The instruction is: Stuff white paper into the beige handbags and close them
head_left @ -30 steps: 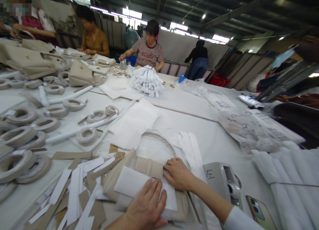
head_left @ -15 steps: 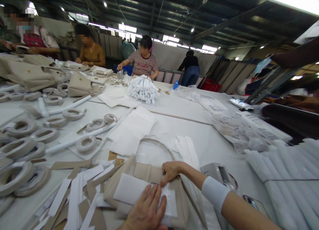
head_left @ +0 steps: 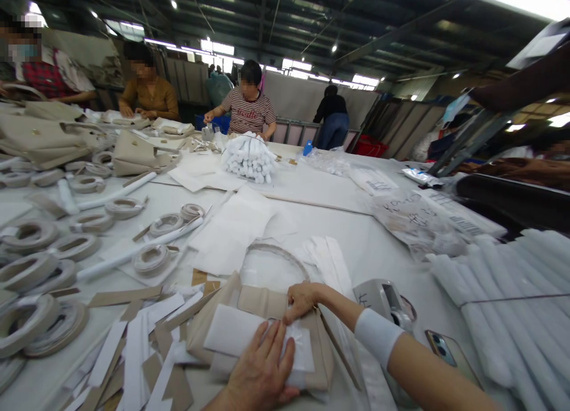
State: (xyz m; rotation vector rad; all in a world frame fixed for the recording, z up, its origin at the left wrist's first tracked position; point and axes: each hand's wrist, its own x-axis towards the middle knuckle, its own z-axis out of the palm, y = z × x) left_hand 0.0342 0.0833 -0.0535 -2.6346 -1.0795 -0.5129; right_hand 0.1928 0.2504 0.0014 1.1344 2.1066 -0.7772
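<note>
A beige handbag [head_left: 321,354] lies in front of me, its curved handle [head_left: 278,246] stretching away over the table. Across the bag is a folded white sheet [head_left: 229,329], with a clear plastic packet [head_left: 303,350] at its right end. My left hand [head_left: 265,363] presses on the sheet, fingers straight and flat. Just beyond it, my right hand [head_left: 300,301] has its fingers curled, the tips pointing down at the bag near the packet. What those fingertips grip, if anything, is hidden.
Beige and white strips [head_left: 133,351] and coiled straps [head_left: 151,259] cover the left side. On the right are a grey tape dispenser [head_left: 385,304], a phone [head_left: 447,354] and a bundle of white rolls [head_left: 512,304]. Co-workers sit across the table, one in a striped shirt [head_left: 249,109].
The camera view has shifted slightly, so the scene sits a little further left. Both hands stay nearly in place on the bag.
</note>
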